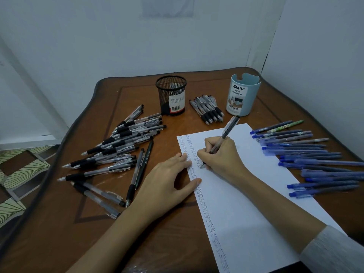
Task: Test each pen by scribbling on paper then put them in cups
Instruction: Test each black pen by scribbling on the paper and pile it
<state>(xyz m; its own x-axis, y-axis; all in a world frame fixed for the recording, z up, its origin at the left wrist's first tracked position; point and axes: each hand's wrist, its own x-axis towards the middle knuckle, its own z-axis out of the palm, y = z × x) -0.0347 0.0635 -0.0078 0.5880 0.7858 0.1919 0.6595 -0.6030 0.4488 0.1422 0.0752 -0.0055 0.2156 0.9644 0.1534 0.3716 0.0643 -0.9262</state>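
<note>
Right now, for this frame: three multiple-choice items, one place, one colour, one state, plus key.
1. The blue pens lie: A) right of the paper B) left of it C) under it.
2. The DIY desk organizer cup is: A) red B) yellow C) light blue.
3. The right hand: A) lies flat and open B) grips a pen, tip on the paper C) is an empty fist.
Key: A, the blue pile lies past the paper's right edge; C, its wall is pale blue; B, fingers curl round the pen at the writing.
</note>
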